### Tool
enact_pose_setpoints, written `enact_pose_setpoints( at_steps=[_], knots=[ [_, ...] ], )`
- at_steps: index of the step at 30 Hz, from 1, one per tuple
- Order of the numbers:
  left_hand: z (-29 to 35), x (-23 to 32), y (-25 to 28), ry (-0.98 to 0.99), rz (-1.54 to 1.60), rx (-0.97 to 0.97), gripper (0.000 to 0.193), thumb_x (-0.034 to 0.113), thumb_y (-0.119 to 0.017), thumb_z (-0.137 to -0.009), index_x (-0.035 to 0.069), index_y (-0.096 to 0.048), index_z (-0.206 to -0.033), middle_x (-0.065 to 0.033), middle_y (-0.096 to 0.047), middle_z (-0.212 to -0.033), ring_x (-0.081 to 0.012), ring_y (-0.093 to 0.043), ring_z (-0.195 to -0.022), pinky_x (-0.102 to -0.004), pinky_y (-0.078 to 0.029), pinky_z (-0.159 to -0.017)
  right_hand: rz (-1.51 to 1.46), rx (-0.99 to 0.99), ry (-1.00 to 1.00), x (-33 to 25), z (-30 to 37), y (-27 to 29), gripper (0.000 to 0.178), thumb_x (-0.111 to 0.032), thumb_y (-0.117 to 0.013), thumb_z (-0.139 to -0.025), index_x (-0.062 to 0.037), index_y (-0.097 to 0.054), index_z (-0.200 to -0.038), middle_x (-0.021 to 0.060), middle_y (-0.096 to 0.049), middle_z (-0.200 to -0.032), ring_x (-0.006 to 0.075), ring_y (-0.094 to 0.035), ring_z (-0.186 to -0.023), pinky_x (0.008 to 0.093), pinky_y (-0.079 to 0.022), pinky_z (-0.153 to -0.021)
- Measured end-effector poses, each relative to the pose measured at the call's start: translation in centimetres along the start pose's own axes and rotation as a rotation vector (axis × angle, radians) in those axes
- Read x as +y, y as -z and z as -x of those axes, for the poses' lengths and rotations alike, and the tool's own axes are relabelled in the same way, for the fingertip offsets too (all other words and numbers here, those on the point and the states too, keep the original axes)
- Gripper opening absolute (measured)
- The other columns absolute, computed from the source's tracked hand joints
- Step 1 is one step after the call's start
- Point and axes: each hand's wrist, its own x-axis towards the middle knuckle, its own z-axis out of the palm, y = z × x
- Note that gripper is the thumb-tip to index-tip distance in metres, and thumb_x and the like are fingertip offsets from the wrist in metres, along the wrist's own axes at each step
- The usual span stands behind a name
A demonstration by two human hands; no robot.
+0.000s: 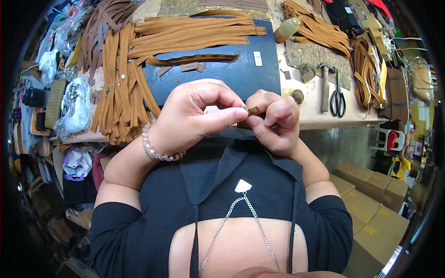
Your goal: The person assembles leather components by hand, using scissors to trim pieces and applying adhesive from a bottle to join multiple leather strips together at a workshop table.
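My left hand (197,111) is closed in a pinch, thumb against forefinger, on a small silvery metal piece (244,107) that looks like a zipper slider. Right beside it, my right hand (276,120) has its fingers curled and pinches a short end of brown strip (254,110). The fingertips of the two hands almost meet in front of my chest, at the near table edge. Most of the strip is hidden by my fingers. Beyond my hands lies a dark cutting mat (213,76) with tan zipper tapes (194,32) across its far part.
More zipper tapes (118,83) drape over the table's left side, some with small metal sliders. On the right are a hammer (325,85), black-handled scissors (338,99), a bottle (287,29) and a coiled zipper bundle (366,74). Cardboard boxes (366,208) are stacked at lower right.
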Motion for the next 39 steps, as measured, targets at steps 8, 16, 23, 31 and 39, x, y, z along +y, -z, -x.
enact_pose_setpoints(
  at_steps=[8,16,23,31,39],
  knots=[
    [0.1,-0.4,0.0,0.439,0.528,-0.032,0.011,0.01,-0.067,-0.087,-0.001,-0.066,-0.086,-0.0032,-0.061,-0.085,-0.0083,-0.054,-0.074,-0.0224,-0.045,-0.068,-0.075,0.02,-0.18,-0.4,0.2,-0.1,0.028,0.011,-0.059,-0.082,-0.0077,-0.039,-0.081,0.0105,-0.055,-0.083,0.0182,-0.054,-0.075,0.0285,-0.045,-0.068],
    [0.3,-0.7,-0.6,0.17,0.211,0.062,0.008,0.006,-0.07,-0.082,0.0,-0.066,-0.083,-0.0062,-0.063,-0.084,-0.0131,-0.058,-0.077,-0.0258,-0.046,-0.071,-0.007,0.078,-0.174,-0.3,0.4,-0.4,0.027,0.012,-0.059,-0.083,-0.0069,-0.039,-0.083,0.0107,-0.055,-0.083,0.0175,-0.055,-0.077,0.0272,-0.046,-0.069],
    [0.4,-1.5,-0.6,-0.219,-0.315,0.118,0.014,0.001,-0.076,-0.072,0.001,-0.066,-0.082,-0.0083,-0.063,-0.079,-0.0198,-0.06,-0.074,-0.0296,-0.047,-0.067,0.073,0.089,-0.105,0.7,1.0,-0.7,0.028,0.018,-0.053,-0.083,-0.0061,-0.04,-0.085,0.0121,-0.056,-0.086,0.0186,-0.057,-0.082,0.0272,-0.048,-0.073],
    [0.5,-0.5,-1.4,-0.529,-0.613,0.187,0.027,0.006,-0.08,-0.063,0.004,-0.065,-0.086,-0.0057,-0.061,-0.078,-0.023,-0.058,-0.071,-0.0324,-0.047,-0.064,-0.036,0.031,-0.123,1.0,1.1,-0.2,0.031,0.019,-0.056,-0.08,-0.0064,-0.039,-0.086,0.0162,-0.06,-0.093,0.0201,-0.059,-0.086,0.0274,-0.049,-0.073],
    [0.7,-0.5,-1.4,-0.55,-0.64,0.212,0.028,0.006,-0.081,-0.063,0.004,-0.065,-0.086,-0.0054,-0.06,-0.079,-0.0227,-0.058,-0.071,-0.0313,-0.048,-0.064,-0.012,0.014,-0.078,1.1,0.8,-0.1,0.031,0.019,-0.056,-0.079,-0.0068,-0.04,-0.085,0.0163,-0.061,-0.093,0.021,-0.059,-0.085,0.0281,-0.049,-0.073]
  ],
)
